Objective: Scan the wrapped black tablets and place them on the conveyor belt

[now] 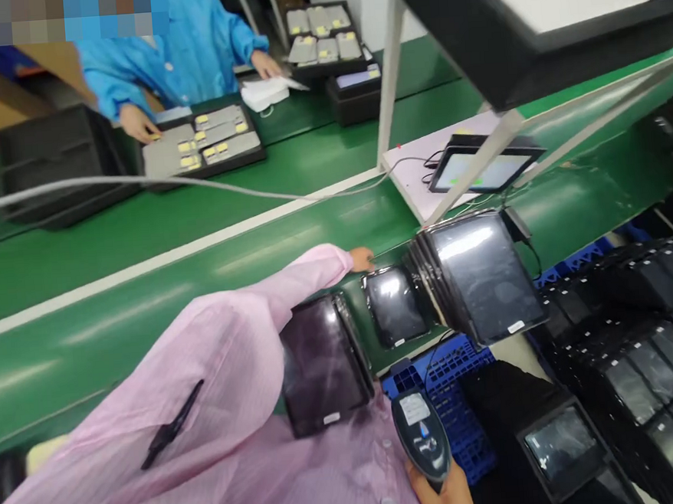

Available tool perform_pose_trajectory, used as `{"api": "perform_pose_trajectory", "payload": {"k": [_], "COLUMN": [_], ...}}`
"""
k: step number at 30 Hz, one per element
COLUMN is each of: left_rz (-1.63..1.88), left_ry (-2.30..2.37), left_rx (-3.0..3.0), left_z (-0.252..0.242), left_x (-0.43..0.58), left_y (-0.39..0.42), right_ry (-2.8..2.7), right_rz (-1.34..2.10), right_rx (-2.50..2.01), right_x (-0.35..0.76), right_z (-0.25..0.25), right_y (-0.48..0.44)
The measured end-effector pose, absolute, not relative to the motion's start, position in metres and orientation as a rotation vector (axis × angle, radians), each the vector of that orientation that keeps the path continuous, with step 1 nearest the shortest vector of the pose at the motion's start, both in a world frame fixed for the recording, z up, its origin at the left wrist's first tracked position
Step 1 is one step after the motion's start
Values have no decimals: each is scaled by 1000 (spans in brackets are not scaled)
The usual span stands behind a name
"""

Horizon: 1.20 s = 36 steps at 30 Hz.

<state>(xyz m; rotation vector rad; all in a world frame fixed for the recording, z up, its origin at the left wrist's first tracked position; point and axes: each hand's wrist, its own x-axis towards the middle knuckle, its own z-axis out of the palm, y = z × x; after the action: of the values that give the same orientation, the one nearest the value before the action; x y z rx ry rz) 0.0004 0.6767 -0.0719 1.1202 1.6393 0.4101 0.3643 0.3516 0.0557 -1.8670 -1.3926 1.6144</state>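
My left arm, in a pink sleeve, reaches across to the green conveyor belt (145, 311). My left hand (362, 259) sits at the top left corner of a small black screen unit (396, 307) that stands tilted at the belt's near edge; the sleeve and the unit hide its fingers. A larger stack of black screens (482, 276) leans just right of it, and another dark screen (320, 364) leans to its left. At the bottom, my right hand (443, 498) is closed round a black handheld scanner (421, 430) with a white label.
Across the belt a person in a blue coat handles black trays of parts (202, 142). A lit display (483, 169) lies on a white board. A blue crate (454, 367) and rows of black screens (654, 337) fill the right. A white cable (135, 180) crosses the belt.
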Motion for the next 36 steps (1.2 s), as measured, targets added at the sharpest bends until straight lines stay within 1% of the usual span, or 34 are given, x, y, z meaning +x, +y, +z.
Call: {"api": "perform_pose_trajectory", "payload": {"k": [2,4,8,11,14,17,30,33,36], "left_rz": [449,499,572,604,688,749,642,674,786], "left_ry": [1674,1703,1879,2018,2038,2074,2148,2135,2077], "left_rx": [1169,1316,1555,1525,1444,1359,1207,1147,1060], "left_z": [-50,-25,15,21,14,10,10,13,19], "left_x": [-22,-46,-80,-88,-88,-84,-82,-81,-83], "left_y": [668,634,515,432,389,378,384,385,386], "right_ry": [-1480,-1603,-1806,-1880,-1900,-1888,-1793,-1775,-1734], "right_rz": [1688,1738,1754,1704,1639,1577,1520,1526,1510], "right_rx": [-1766,-1719,-1704,-1725,-1745,-1754,-1748,-1749,-1772], "right_x": [351,337,312,299,290,283,277,277,280], "right_z": [61,69,77,75,70,67,59,60,64], "right_y": [353,348,321,298,280,268,254,254,257]}}
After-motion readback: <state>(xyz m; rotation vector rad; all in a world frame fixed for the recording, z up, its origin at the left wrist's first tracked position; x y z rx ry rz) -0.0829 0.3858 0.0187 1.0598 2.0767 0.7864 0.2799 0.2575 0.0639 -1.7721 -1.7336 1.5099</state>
